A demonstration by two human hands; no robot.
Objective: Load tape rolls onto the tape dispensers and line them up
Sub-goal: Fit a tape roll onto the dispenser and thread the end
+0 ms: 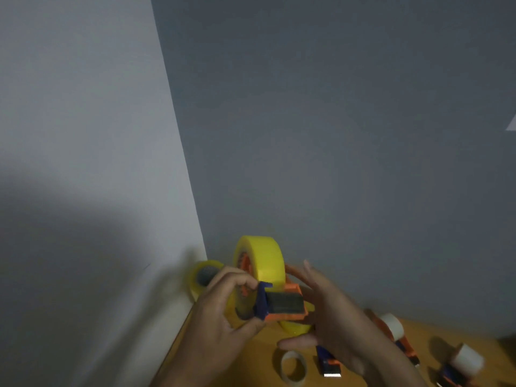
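My left hand [223, 305] pinches blue flap of dispenser [282, 304], held up before grey wall [335, 135]. My right hand [332, 311] cups dispenser's far side, fingers spread. Yellow roll [265, 261] sits on its orange hub. Second yellow roll [202, 277] behind left hand, in corner. On wooden table [251, 364]: empty core [293, 367], bare dispenser [329, 364], two dispensers with pale rolls [393, 328] [460, 364] to right.

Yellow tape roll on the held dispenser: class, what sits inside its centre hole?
Inside the yellow tape roll, an orange hub of the dispenser shows. The left hand covers the hub's lower part, so its full seating is hidden.
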